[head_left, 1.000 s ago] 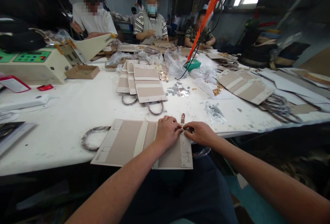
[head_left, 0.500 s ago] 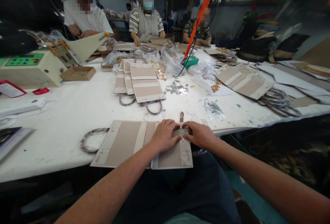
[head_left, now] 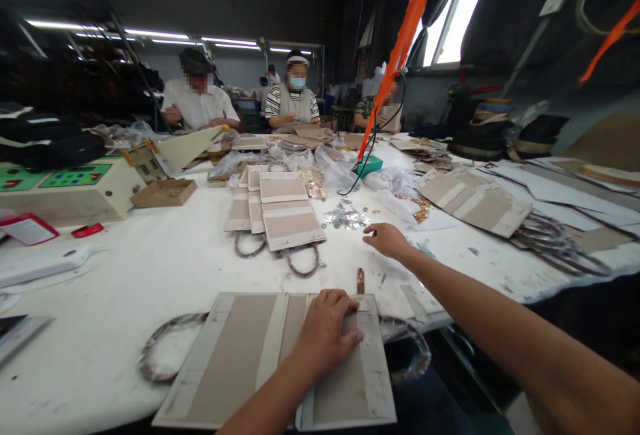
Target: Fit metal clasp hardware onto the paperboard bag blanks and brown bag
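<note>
An opened-out bag body, beige with pale strips along its edges and seams, lies flat at the table's front. Wrapped ring handles stick out from both its sides. Across its right half rests my left hand, open, palm down, fingers toward the far edge. A small brown tab with a shiny metal piece projects past that edge. My right hand hovers over the table beyond the bag body, fingers bent and slightly apart, with nothing visible in them. Nearest to it lies a scatter of small silver metal pieces.
More bag bodies with handles are stacked ahead and at right. Gold-coloured fittings lie on plastic. A cardboard tray stands by a machine with green panels. Several people work across the table.
My right hand has left the bag body and moved forward to the silver pieces. My left hand stays on the bag body. The camera view has tilted up.
</note>
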Available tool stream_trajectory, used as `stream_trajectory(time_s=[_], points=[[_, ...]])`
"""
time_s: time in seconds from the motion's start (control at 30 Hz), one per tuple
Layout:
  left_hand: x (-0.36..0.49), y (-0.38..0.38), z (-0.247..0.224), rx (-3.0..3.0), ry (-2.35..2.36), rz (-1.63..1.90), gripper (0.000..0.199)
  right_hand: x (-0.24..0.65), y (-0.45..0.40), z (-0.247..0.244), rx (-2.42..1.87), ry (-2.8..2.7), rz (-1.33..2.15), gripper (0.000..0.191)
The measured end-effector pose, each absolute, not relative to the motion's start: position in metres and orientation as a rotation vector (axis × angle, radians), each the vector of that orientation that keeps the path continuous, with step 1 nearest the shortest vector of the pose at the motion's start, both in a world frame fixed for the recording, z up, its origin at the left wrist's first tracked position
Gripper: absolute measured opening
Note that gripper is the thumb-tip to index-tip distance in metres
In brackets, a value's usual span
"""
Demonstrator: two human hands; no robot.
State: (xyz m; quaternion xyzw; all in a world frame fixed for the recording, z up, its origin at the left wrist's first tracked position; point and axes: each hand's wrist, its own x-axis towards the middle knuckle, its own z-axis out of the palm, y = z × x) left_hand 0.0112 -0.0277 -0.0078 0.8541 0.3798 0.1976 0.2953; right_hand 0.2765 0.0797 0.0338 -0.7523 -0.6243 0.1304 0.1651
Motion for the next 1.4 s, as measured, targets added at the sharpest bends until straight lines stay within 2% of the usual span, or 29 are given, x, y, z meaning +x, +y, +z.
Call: stream_trajectory(time_s=[0.13, 0.37, 0.63, 0.93, 1.0, 1.17, 1.27, 1.4], points=[[0.010, -0.027, -0.011, 2.245, 1.012, 0.525, 0.047, 0.289, 0.129, 0.014, -2.273, -1.657, 0.308, 0.034], [0.009, -0.027, -0.014, 2.207, 1.023, 0.503, 0.049, 0.301, 0.157, -0.007, -2.359, -1.607, 0.328, 0.023], [0.009, -0.029, -0.008, 2.185, 1.036, 0.491, 0.046, 0.307, 0.173, -0.008, -2.318, -1.610, 0.422, 0.025], [0.010, -0.029, -0.007, 2.220, 1.030, 0.532, 0.049, 0.304, 0.172, 0.013, -2.230, -1.478, 0.628, 0.009], [0.011, -0.028, -0.007, 2.254, 1.014, 0.525, 0.050, 0.303, 0.156, 0.027, -2.175, -1.450, 0.664, 0.012], [0.014, -0.026, -0.010, 2.353, 0.955, 0.527, 0.046, 0.287, 0.055, 0.059, -1.985, -1.488, 0.790, 0.035], [0.016, -0.026, -0.014, 2.388, 0.954, 0.551, 0.045, 0.261, -0.031, 0.059, -1.884, -1.513, 0.990, 0.029], [0.017, -0.026, -0.016, 2.442, 0.941, 0.557, 0.044, 0.225, -0.114, 0.026, -1.803, -1.263, 1.282, 0.027]])
